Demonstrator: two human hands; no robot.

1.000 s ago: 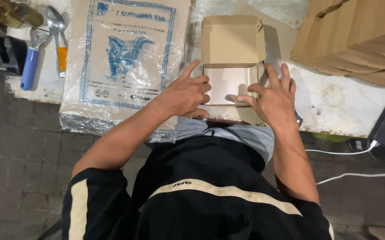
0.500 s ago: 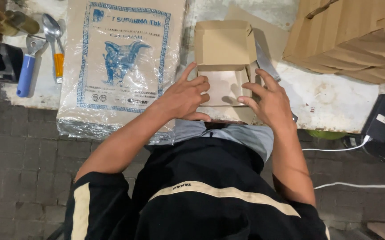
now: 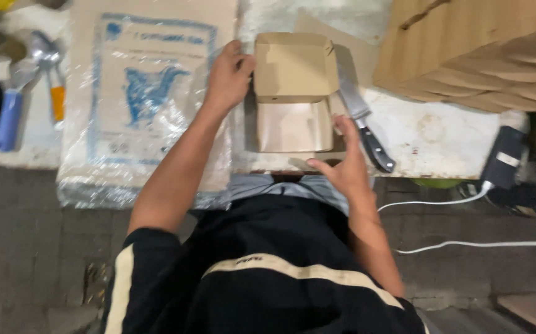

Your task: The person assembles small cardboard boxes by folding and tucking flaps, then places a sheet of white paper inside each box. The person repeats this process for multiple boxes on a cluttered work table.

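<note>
A small brown cardboard box (image 3: 293, 127) stands on the white tabletop (image 3: 441, 133) with its hinged lid (image 3: 296, 65) raised. My left hand (image 3: 228, 77) grips the lid's left edge. At the box's front right corner is my right hand (image 3: 342, 164). Its fingers are apart, the forefinger lies along the right wall and the thumb along the front edge. The inside of the box looks bare. A knife (image 3: 364, 120) with a dark handle lies just to the right of the box, next to my right hand.
A plastic-wrapped flat pack (image 3: 144, 93) with blue print lies left of the box. Blue-handled (image 3: 8, 120) and orange-handled (image 3: 57, 102) tools sit far left. Stacked cardboard (image 3: 478, 49) fills the back right. A black device (image 3: 506, 158) with a white cable (image 3: 441, 201) hangs off the table's right edge.
My left hand has moved from the box's base up to the lid's left edge. My right hand has pulled back to the front right corner. The view has come closer.
</note>
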